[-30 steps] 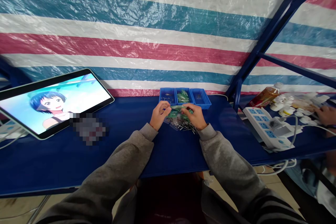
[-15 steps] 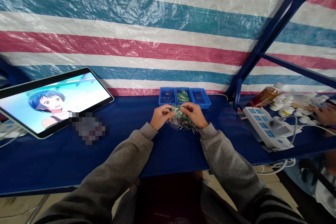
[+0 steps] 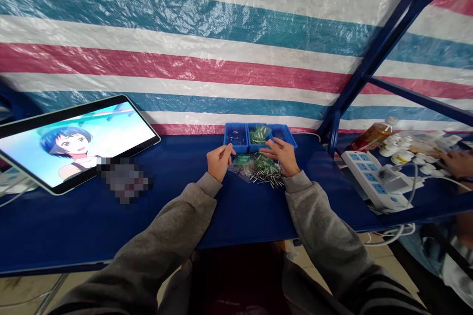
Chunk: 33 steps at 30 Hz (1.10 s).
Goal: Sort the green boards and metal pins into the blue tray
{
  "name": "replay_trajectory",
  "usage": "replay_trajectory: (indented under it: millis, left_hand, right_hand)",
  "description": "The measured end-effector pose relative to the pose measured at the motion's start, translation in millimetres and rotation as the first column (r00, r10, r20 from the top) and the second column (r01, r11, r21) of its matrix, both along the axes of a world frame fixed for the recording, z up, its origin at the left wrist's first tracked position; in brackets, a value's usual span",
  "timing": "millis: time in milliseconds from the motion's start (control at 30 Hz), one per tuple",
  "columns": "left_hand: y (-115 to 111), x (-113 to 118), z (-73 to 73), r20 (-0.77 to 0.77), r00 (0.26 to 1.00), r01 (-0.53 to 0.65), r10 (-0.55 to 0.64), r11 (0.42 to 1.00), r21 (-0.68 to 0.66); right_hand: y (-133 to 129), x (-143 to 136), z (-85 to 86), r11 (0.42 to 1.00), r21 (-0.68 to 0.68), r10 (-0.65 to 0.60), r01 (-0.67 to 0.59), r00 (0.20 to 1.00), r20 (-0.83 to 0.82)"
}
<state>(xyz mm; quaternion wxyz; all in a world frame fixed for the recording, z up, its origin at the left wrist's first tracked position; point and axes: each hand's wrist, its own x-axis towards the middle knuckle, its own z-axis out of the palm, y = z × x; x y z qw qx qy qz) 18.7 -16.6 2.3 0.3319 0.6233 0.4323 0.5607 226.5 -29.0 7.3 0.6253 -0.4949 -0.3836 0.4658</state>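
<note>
My left hand (image 3: 219, 161) is closed, thumb against fingers, beside a green-and-clear plastic bag (image 3: 242, 160); whatever it pinches is too small to make out. Over the right side of the heap, my right hand (image 3: 285, 155) has its fingers apart and holds nothing I can see. Below it lies a pile of thin metal pins (image 3: 269, 178), partly under more green-printed bags (image 3: 264, 161). Just behind stand three joined blue bins: the left bin (image 3: 231, 148) has a few metal pieces, the middle bin (image 3: 254, 148) green bags, the right bin (image 3: 292, 146) small pieces partly hidden by my hand.
A tablet (image 3: 148, 145) playing a cartoon leans at the left, with a blurred-out item before it. At the right are a white power strip (image 3: 364, 172), a drink bottle (image 3: 373, 134), several white bottles (image 3: 402, 156) and another person's hand (image 3: 458, 161). A blue metal post (image 3: 334, 130) rises behind.
My hands have moved apart from the bag they both held. The right hand has shifted right and its fingers have spread; the left has drawn slightly left, exposing the bags.
</note>
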Motion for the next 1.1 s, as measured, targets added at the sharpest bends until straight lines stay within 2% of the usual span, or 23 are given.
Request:
replay_trajectory:
  millis: [167, 267, 333, 400, 467, 567, 700, 833, 967, 1100]
  left_hand:
    - [4.3, -0.6, -3.8, -0.061, 0.998, 0.015, -0.015, 1.0, -0.006]
    - [10.7, -2.2, -9.7, -0.217, 0.976, 0.022, -0.004, 0.997, 0.08]
    - [14.3, -3.0, -14.1, -0.352, 0.936, 0.057, -0.007, 0.989, 0.133]
    - [16.4, -3.3, -17.7, -0.486, 0.873, 0.12, -0.039, 0.983, 0.137]
    - [16.8, -2.9, -20.2, -0.605, 0.792, 0.185, -0.083, 0.977, 0.109]
    - [15.1, -1.5, -21.6, -0.73, 0.67, 0.245, -0.136, 0.969, 0.045]
    - [12.7, 0.5, -21.5, -0.796, 0.586, 0.267, -0.154, 0.964, 0.01]
    - [13.1, 1.3, -22.8, -0.802, 0.578, 0.269, -0.152, 0.963, 0.011]
    - [14.1, 1.6, -24.7, -0.799, 0.583, 0.261, -0.149, 0.965, 0.011]
    - [14.0, 1.7, -24.5, -0.796, 0.585, 0.261, -0.154, 0.965, 0.004]
  right_hand:
    - [-0.7, 4.1, 2.1, 1.0, -0.021, 0.001, 0.002, 0.993, 0.122]
    - [0.2, 9.6, 0.1, 0.999, 0.024, -0.027, 0.021, 0.953, 0.303]
    - [1.4, 13.0, -1.9, 0.994, 0.079, -0.102, 0.073, 0.868, 0.487]
    - [2.8, 14.9, -3.9, 0.979, 0.16, -0.198, 0.123, 0.732, 0.652]
    - [4.3, 14.9, -6.3, 0.962, 0.243, -0.269, 0.128, 0.611, 0.745]
    - [6.2, 12.7, -9.9, 0.951, 0.302, -0.29, 0.069, 0.54, 0.79]
    - [5.9, 8.3, -12.3, 0.958, 0.269, -0.188, -0.095, 0.503, 0.844]
    - [1.3, 0.2, -12.2, 0.935, 0.127, -0.014, -0.332, 0.323, 0.946]
    - [-3.5, -10.1, -12.3, 0.93, -0.019, 0.089, -0.366, 0.174, 0.981]
    - [-5.3, -16.2, -11.8, 0.931, -0.058, 0.108, -0.36, 0.12, 0.987]
